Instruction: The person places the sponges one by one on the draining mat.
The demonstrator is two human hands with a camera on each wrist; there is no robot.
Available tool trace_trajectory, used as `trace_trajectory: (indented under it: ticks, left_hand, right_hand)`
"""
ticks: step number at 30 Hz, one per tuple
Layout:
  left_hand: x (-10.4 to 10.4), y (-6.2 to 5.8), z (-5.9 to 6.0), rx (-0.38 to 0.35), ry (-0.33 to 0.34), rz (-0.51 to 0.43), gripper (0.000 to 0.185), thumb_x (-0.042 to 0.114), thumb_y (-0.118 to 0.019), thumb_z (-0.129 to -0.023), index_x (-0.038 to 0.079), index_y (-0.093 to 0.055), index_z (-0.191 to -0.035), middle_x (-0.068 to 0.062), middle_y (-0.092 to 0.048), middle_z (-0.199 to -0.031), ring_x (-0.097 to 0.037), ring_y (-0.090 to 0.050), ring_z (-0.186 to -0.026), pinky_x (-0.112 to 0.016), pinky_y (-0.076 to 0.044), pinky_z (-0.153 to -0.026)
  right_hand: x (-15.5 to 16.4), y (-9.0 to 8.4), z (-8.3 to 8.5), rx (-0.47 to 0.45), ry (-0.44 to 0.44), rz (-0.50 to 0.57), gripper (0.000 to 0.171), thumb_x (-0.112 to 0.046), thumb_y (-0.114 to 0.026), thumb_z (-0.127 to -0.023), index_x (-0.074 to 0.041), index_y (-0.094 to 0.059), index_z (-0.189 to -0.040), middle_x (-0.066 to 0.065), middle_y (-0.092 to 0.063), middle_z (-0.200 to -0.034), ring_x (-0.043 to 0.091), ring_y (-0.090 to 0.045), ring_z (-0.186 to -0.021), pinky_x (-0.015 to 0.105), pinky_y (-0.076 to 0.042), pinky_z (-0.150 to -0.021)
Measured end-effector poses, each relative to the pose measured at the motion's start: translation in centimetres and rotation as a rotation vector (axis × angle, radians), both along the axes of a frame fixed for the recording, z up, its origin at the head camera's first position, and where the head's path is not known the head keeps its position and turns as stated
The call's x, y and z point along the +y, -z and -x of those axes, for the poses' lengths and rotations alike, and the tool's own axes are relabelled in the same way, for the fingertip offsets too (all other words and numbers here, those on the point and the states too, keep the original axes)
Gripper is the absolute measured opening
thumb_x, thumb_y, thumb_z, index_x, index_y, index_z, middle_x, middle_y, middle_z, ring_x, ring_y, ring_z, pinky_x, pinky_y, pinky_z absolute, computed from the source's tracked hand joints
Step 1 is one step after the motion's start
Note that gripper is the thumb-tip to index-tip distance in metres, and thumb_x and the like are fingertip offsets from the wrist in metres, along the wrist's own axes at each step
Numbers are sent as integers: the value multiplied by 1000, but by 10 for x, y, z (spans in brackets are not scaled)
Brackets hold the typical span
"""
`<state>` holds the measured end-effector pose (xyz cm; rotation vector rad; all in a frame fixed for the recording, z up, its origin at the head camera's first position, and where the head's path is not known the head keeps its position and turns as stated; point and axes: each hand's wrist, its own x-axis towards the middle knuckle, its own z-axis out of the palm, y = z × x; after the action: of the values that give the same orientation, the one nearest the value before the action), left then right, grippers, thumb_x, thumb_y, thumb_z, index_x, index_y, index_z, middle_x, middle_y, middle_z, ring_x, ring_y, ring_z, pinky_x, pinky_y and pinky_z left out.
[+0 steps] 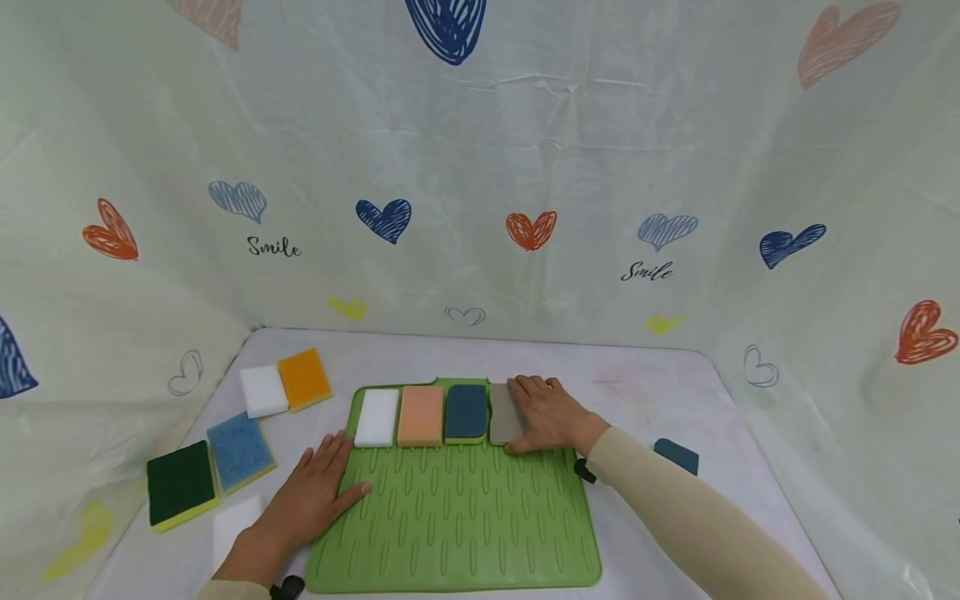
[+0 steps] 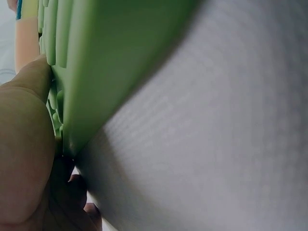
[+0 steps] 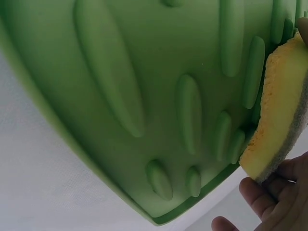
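Your right hand [image 1: 551,414] lies over the grey sponge [image 1: 504,414] at the far right of the green mat [image 1: 465,517], fingers bent down around it and thumb at its near end; the right wrist view shows the sponge's yellow body [image 3: 276,110] with a grey pad on top, fingertips [image 3: 262,197] curled under its edge, so you have hold of it. The sponge sits on the mat, last in a row of four along the mat's far edge: just left of your right hand is the dark blue sponge [image 1: 466,412], then the peach one [image 1: 421,416], then the white one [image 1: 377,417], each touching or nearly touching the next. Your left hand [image 1: 311,496] rests flat on the table [image 1: 645,392] at the mat's near left edge, fingers straight and spread, the thumb reaching onto the mat; it grips nothing. In the left wrist view the thumb [image 2: 29,82] presses against the mat's edge. Beyond your left hand, off the mat, lie a white sponge [image 1: 263,391] and an orange sponge [image 1: 303,379] side by side; nearer to it, a light blue sponge [image 1: 239,451] and a dark green sponge [image 1: 182,484]. A white piece [image 1: 234,523] lies just left of your left wrist. Behind your right forearm, on the table, a dark teal sponge [image 1: 677,456] sits apart from the mat.
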<state>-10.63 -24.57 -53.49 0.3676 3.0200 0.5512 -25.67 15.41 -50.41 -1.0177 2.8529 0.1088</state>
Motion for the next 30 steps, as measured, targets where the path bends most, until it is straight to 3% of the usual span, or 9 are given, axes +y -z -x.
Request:
trace_trajectory:
  ticks: [8, 16, 24, 30]
  left_hand:
    - [1, -1, 0, 4, -2, 10, 84, 52, -62, -104, -10, -40, -157, -31, -35, -165, -52, -32, -153, -69, -30, -121]
    - [2, -3, -2, -4, -3, 0, 84, 52, -62, -104, -10, -41, -157, -32, -36, -165, -52, -32, -153, -70, -30, -121]
    - [1, -2, -2, 6, 5, -1, 83, 51, -62, -104, -10, -41, -156, -31, -35, -165, -52, -32, -153, -70, -30, -121]
    - [1, -2, -1, -7, 5, -4, 84, 52, -62, -104, -11, -40, -157, -32, -35, -165, -52, -31, -153, -70, -29, -122]
  right_hand:
    - [0, -2, -1, -26, 22, -6, 120, -80, -67, -81, -5, -29, -166, 17, -42, -164, 35, -44, -149, 57, -43, -114]
    - [10, -16, -4, -55, 50, 20, 123, -85, -63, -84, -3, -23, -167, 18, -33, -170, 36, -38, -154, 60, -36, -121]
    - [51, -18, -14, 47, 79, 93, 113, -77, -63, -91, 1, -29, -165, 22, -36, -167, 40, -39, -153, 64, -34, -121]
    - [93, -19, -25, 100, 128, 102, 112, -72, -71, -88, 5, -35, -161, 24, -42, -163, 42, -42, -149, 66, -34, -120]
